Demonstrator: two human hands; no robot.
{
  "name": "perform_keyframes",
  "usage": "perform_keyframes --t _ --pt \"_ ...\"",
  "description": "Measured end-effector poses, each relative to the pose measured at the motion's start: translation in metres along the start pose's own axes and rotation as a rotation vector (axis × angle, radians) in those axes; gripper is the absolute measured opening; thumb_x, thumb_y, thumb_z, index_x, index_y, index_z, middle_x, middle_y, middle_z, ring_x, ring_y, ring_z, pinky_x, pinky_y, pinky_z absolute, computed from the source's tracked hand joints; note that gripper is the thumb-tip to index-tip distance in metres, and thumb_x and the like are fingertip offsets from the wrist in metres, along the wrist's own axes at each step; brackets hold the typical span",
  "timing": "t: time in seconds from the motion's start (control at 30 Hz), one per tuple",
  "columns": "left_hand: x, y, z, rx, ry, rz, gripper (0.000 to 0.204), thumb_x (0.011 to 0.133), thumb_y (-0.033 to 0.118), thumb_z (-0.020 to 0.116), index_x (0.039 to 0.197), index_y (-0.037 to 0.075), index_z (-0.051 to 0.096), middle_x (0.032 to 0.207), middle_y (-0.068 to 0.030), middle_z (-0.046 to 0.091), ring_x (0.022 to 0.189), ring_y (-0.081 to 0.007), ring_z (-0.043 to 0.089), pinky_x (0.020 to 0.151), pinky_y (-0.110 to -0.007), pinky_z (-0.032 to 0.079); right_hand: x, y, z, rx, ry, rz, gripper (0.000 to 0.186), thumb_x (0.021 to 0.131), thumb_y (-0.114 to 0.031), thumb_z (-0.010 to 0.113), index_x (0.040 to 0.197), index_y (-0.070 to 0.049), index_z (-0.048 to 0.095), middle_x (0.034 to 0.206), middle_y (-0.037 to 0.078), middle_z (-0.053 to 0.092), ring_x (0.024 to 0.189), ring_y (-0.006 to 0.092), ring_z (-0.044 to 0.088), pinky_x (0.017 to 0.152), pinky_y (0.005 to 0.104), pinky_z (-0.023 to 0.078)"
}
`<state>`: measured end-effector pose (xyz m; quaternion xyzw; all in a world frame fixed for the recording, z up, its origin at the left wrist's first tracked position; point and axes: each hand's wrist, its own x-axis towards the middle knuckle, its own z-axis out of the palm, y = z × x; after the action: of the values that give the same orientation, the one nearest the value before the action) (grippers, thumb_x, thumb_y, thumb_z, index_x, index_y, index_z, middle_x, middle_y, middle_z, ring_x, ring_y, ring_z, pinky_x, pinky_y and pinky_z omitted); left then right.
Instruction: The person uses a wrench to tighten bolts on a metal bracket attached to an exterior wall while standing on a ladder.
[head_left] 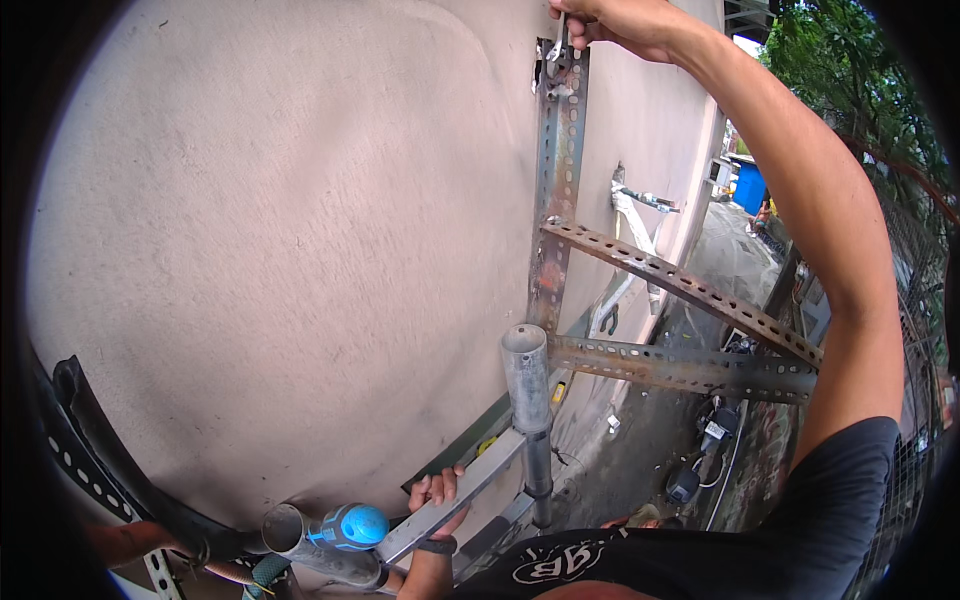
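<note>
My right hand (622, 22) is raised at the top, its fingers closed round a metal wrench (558, 40). The wrench's lower end meets the top of a rusty slotted angle-iron bracket (562, 150) against the wall, near a bolt. Whether the wrench sits on the bolt is too small to tell. Low down, my left hand (440, 490) grips a flat metal ladder rung (455, 495), its fingers curled over it and a dark band on the wrist. Left of that hand, a blue rounded tool (355, 525) rests by the ladder's open tube end (287, 528).
Two slotted braces (690, 280) reach right from the bracket. The ladder's other tube (526, 375) stands close to the wall (300, 250). A white pipe (635, 215) runs behind the bracket. Far below, dark equipment (700, 450) lies on the ground, and mesh fencing (915, 400) stands right.
</note>
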<state>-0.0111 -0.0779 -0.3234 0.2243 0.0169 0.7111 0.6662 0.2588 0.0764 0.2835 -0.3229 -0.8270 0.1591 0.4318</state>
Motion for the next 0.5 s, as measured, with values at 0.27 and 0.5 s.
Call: perform_keyframes --t 0.27,0.5 --pt "0.0 0.001 -0.003 0.013 -0.005 0.025 0.049 0.1 0.022 0.046 0.051 0.018 0.053 0.051 0.002 0.045 0.068 -0.0141 0.048 0.1 -0.035 0.038 -0.037 -0.015 0.036 -0.642 -0.01 -0.291 0.018 0.104 -0.02 0.051 0.103 -0.003 0.047 0.08 0.012 0.056 0.068 0.0236 0.058 0.067 0.0409 0.05" --pt "0.006 -0.001 -0.009 0.002 -0.006 -0.009 0.05 0.099 0.023 0.047 0.051 0.016 0.053 0.05 0.0021 0.046 0.068 -0.0148 0.048 0.101 -0.036 0.038 -0.084 0.067 0.086 -1.74 -0.413 -0.845 0.012 0.097 -0.016 0.061 0.106 -0.014 0.054 0.103 0.007 0.054 0.091 0.0186 0.066 0.076 0.0265 0.063"
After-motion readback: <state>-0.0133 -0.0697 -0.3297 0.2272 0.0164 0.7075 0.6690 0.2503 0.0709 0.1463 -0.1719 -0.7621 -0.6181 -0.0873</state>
